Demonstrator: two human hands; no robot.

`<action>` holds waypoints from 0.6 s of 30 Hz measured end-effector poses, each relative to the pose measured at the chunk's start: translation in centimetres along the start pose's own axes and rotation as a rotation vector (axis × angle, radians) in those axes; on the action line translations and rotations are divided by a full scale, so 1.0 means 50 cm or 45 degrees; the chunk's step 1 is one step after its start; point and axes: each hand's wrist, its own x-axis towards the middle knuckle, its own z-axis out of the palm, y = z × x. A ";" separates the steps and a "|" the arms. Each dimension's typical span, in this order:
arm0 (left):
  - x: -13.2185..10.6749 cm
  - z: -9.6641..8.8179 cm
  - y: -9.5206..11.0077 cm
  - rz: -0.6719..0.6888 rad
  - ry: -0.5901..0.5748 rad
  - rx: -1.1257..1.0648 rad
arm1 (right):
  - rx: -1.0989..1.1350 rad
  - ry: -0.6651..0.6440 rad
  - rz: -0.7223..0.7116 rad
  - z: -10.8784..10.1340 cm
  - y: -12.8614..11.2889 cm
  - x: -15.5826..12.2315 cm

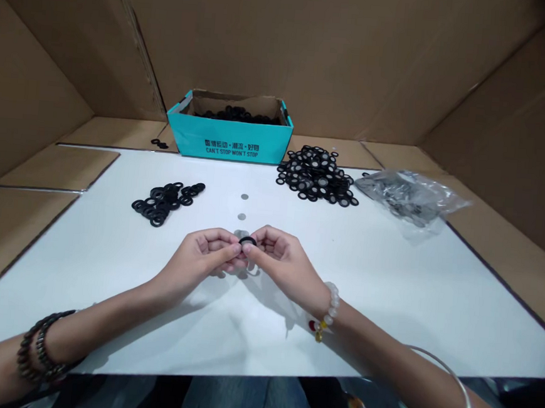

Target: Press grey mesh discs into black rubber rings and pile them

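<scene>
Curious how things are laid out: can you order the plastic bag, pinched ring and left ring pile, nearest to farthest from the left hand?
1. Pinched ring: centre, at the left hand.
2. Left ring pile: ahead, leftward.
3. Plastic bag: far right.

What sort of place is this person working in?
Probably a makeshift workstation for small parts, though any wider room is out of view. Brown cardboard panels wall in a white tabletop, where a large heap of black rings lies beside a teal box.

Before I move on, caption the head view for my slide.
Left hand and right hand hold a small black ring over a white tabletop, in front of a turquoise cardboard box.
</scene>
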 end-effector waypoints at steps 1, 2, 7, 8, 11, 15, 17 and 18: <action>0.001 -0.001 -0.001 -0.021 -0.001 -0.018 | 0.046 0.035 -0.010 0.006 0.005 0.000; 0.001 -0.002 -0.001 -0.035 -0.003 -0.026 | 0.070 0.062 -0.019 0.010 0.010 -0.001; 0.005 -0.012 0.003 0.041 -0.090 0.040 | 0.001 0.026 -0.098 0.009 0.012 -0.002; 0.006 -0.015 0.005 0.066 -0.126 0.078 | -0.047 0.003 -0.108 0.006 0.010 -0.002; 0.009 -0.023 0.013 0.112 -0.230 0.221 | -0.231 -0.066 -0.112 -0.006 0.003 -0.001; 0.010 -0.028 0.025 0.081 -0.434 0.261 | -0.304 -0.160 -0.104 -0.010 -0.001 -0.004; 0.010 -0.029 0.027 0.059 -0.491 0.210 | -0.255 -0.176 -0.120 -0.006 -0.002 -0.006; 0.010 -0.028 0.026 0.052 -0.493 0.180 | -0.240 -0.170 -0.132 -0.003 -0.002 -0.007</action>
